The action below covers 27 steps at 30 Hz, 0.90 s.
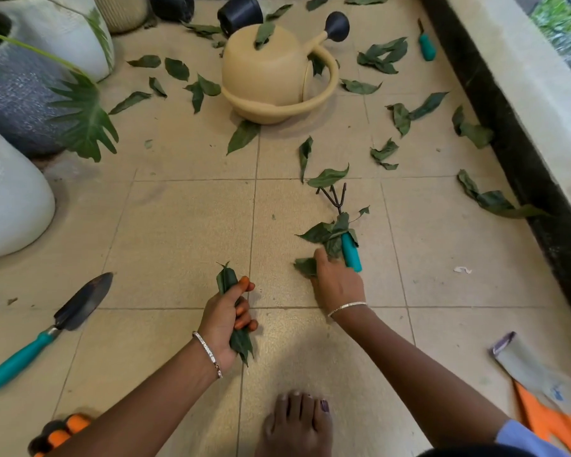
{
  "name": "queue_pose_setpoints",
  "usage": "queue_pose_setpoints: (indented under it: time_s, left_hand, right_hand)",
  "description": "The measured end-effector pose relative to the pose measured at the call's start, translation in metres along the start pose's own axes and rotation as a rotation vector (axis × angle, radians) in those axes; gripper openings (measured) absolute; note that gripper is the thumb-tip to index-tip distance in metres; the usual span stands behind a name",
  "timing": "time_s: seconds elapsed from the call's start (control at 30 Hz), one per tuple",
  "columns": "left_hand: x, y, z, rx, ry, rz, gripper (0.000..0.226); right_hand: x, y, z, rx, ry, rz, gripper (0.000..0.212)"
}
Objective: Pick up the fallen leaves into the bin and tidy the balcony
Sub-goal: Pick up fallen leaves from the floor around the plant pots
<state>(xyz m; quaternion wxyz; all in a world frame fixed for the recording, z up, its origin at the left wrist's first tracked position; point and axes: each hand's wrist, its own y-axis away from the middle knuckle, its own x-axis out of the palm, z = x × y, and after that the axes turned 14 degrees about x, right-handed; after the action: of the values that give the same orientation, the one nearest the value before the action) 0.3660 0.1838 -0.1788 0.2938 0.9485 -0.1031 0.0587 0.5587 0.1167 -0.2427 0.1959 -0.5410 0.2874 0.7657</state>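
on the floor (178,225), left hand (223,319) fingers (243,314) clench leaves (226,278); right hand (338,282) touches a leaf (305,267), fingers' state unclear

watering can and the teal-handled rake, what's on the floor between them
In the head view, two fallen leaves on otherwise bare tile: a narrow leaf below the watering can, then a broad leaf at the tines of the rake.

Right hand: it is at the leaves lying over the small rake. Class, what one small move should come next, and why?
Probably close the right hand on the leaves lying over the rake and lift them clear. Its fingers are at them now, the left hand grips a bunch, and no bin is in view.
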Motion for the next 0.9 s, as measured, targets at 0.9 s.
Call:
queue_pose_setpoints:
  time_s: [0.9]
  left_hand:
    - [0.097,-0.028,0.010,0.042,-0.047,0.163,0.019]
  right_hand:
    - [-0.077,0.022,-0.048,0.739,-1.430,0.300,0.027]
